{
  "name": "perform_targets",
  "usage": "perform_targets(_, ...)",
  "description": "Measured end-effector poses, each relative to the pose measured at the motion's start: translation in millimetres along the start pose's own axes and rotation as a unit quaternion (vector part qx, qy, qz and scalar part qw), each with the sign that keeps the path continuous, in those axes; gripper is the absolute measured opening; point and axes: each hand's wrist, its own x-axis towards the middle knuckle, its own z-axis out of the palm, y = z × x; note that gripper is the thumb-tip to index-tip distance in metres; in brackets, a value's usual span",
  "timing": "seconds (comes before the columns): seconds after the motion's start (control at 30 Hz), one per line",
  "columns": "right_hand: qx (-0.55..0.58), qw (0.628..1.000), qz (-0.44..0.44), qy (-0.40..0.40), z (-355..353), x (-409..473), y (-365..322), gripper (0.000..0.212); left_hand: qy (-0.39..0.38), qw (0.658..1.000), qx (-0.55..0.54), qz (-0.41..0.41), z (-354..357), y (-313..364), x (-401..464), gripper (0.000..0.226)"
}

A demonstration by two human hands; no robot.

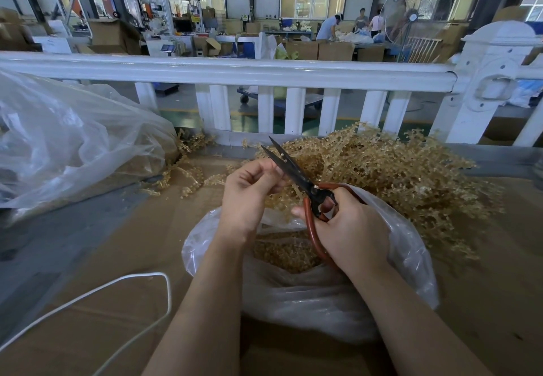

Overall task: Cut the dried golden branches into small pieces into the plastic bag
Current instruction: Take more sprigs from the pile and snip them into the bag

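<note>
My right hand [351, 228] grips the red handles of black-bladed scissors [293, 171], whose blades are slightly parted and point up to the left. My left hand [249, 193] pinches a small golden branch piece beside the blades, above the open plastic bag [405, 246]. The bag holds cut golden pieces [282, 253]. A large heap of dried golden branches [390, 175] lies on the table behind and right of the bag.
A big clear plastic bag [67, 140] lies at the left with loose branches [185, 170] beside it. A white cord [123, 280] loops at the front left on the cardboard-covered table [123, 331]. A white railing [264, 73] runs across behind the table.
</note>
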Motion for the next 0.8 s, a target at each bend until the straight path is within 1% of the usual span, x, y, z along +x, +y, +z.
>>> perform_targets(0.17, -0.005, 1.0, 0.002, -0.009, -2.2, 1.2, -2.8, 0.049, 0.0, 1.0, -0.007, 0.002, 0.3, 1.2, 1.1, 0.025)
perform_targets(0.27, 0.013, 1.0, 0.003, -0.01, -3.7, 1.6, -5.5, 0.051, 0.0, 1.0, -0.011, 0.003, 0.8, 1.6, 0.9, 0.026)
perform_targets(0.47, 0.011, 1.0, 0.0, -0.013, -0.1, -0.1, -1.0, 0.047, -0.013, 1.0, -0.005, 0.003, 0.1, 0.6, 0.6, 0.03)
perform_targets(0.67, 0.024, 1.0, -0.002, -0.004, 0.5, -0.5, -1.5, 0.049, -0.052, 0.998, 0.031, 0.008, 1.8, -0.3, -0.5, 0.017)
perform_targets(0.8, 0.025, 1.0, -0.001, -0.003, -0.1, 0.1, -2.4, 0.048, -0.064, 0.997, 0.03, -0.001, 3.4, 1.2, -1.0, 0.018)
